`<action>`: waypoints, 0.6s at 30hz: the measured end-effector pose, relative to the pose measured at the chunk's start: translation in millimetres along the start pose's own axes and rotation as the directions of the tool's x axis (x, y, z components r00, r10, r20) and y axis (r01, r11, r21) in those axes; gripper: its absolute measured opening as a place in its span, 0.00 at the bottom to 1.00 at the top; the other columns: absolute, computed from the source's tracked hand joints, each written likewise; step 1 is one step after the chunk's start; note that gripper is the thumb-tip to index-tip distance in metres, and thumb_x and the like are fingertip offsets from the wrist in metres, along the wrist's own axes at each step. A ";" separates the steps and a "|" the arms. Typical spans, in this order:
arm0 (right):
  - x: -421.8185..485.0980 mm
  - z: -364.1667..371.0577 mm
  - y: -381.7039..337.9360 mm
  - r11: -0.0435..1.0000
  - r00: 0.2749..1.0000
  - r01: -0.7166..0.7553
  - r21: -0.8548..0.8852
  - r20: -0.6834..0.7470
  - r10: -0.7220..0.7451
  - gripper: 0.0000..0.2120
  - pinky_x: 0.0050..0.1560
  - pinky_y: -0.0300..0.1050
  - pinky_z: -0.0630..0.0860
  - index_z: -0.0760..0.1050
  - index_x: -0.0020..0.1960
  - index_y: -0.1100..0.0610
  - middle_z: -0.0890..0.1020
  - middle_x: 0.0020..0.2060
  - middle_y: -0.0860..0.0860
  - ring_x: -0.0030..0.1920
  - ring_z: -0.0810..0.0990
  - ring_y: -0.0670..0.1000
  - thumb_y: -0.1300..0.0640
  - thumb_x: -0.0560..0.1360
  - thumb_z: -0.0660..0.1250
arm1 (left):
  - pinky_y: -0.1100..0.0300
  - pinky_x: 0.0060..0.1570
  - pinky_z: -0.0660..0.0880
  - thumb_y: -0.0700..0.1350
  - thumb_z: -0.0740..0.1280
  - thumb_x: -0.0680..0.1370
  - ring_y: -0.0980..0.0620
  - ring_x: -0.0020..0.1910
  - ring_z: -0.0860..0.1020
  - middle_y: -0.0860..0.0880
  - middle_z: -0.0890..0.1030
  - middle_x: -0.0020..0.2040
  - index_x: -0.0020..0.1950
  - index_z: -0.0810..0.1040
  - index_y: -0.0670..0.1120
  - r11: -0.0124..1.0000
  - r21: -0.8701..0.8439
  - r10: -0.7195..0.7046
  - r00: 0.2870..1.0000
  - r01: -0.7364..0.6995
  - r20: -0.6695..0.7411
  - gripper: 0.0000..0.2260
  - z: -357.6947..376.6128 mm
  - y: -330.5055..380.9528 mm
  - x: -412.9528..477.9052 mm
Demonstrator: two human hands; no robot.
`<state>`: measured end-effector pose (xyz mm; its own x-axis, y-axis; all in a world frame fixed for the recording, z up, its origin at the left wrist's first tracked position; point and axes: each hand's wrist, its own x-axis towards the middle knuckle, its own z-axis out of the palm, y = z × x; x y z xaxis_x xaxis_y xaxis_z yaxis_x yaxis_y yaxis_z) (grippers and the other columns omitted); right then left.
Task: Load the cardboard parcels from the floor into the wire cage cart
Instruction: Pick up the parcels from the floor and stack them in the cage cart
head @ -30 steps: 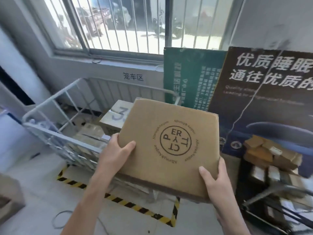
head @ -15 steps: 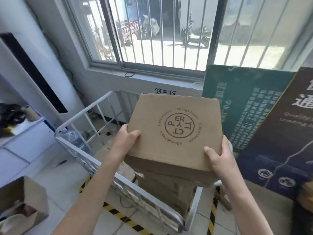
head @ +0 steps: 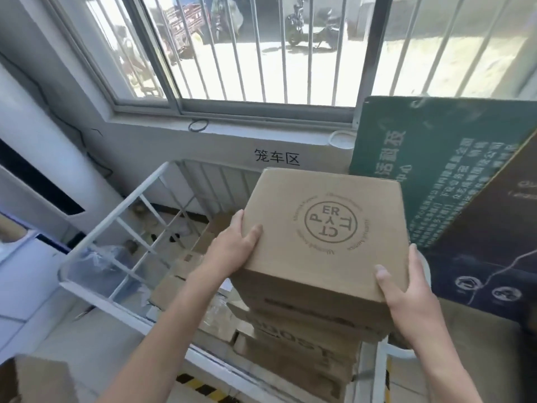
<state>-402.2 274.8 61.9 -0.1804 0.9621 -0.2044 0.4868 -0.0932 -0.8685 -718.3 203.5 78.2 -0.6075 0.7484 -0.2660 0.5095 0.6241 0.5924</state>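
A brown cardboard parcel with a round printed stamp on top lies on a stack of cardboard parcels in the right part of the white wire cage cart. My left hand grips the parcel's near left corner, thumb on top. My right hand grips its near right corner. More flat cardboard parcels lie lower down in the cart's left part.
The cart stands under a barred window, against a white wall. A green board and a dark poster board lean at the right. An open cardboard box sits on the floor at bottom left. Yellow-black floor tape runs along the cart's front.
The view has closed in on the cart. Both hands carried the parcel forward over the cart's front rail and lowered it onto the stack inside.
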 end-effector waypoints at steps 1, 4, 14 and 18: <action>-2.9 1.3 0.1 1.000 1.000 -0.010 0.008 -0.022 0.011 0.38 0.57 0.49 0.69 0.44 0.76 0.32 0.64 0.66 0.30 0.65 0.69 0.46 0.33 0.74 0.62 | 0.48 0.60 0.70 0.72 0.54 0.72 0.41 0.66 0.74 0.46 0.73 0.71 0.78 0.52 0.60 0.999 -0.030 0.017 0.999 -0.016 0.032 0.37 -1.8 -6.3 -0.5; -14.3 12.3 -3.9 1.000 0.994 -0.023 -0.020 -0.105 0.021 0.35 0.52 0.47 0.69 0.47 0.73 0.28 0.67 0.57 0.25 0.57 0.70 0.44 0.34 0.74 0.64 | 0.49 0.54 0.70 0.73 0.54 0.71 0.45 0.61 0.76 0.50 0.75 0.69 0.76 0.51 0.64 0.991 -0.110 0.085 0.995 -0.080 0.045 0.36 -7.7 -23.6 -4.1; -28.3 36.6 -13.8 0.998 0.949 -0.045 0.049 -0.311 0.058 0.29 0.58 0.43 0.68 0.59 0.75 0.38 0.72 0.65 0.40 0.63 0.72 0.46 0.43 0.77 0.66 | 0.47 0.61 0.72 0.68 0.54 0.76 0.41 0.64 0.75 0.49 0.69 0.75 0.79 0.44 0.57 0.967 -0.081 0.247 0.965 -0.241 0.087 0.36 -14.4 -41.7 -1.5; -29.6 40.3 -23.4 0.996 0.930 -0.075 0.047 -0.356 0.087 0.30 0.65 0.48 0.67 0.59 0.73 0.33 0.70 0.70 0.39 0.67 0.70 0.46 0.38 0.74 0.65 | 0.45 0.63 0.68 0.67 0.53 0.77 0.38 0.67 0.72 0.47 0.63 0.78 0.79 0.43 0.55 0.967 -0.046 0.256 0.956 -0.252 0.141 0.36 -20.7 -38.1 6.2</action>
<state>-442.7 238.2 70.1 0.1792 0.9782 -0.1048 0.4580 -0.1772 -0.8711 -754.0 179.6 69.7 -0.3651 0.9070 -0.2098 0.6174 0.4046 0.6747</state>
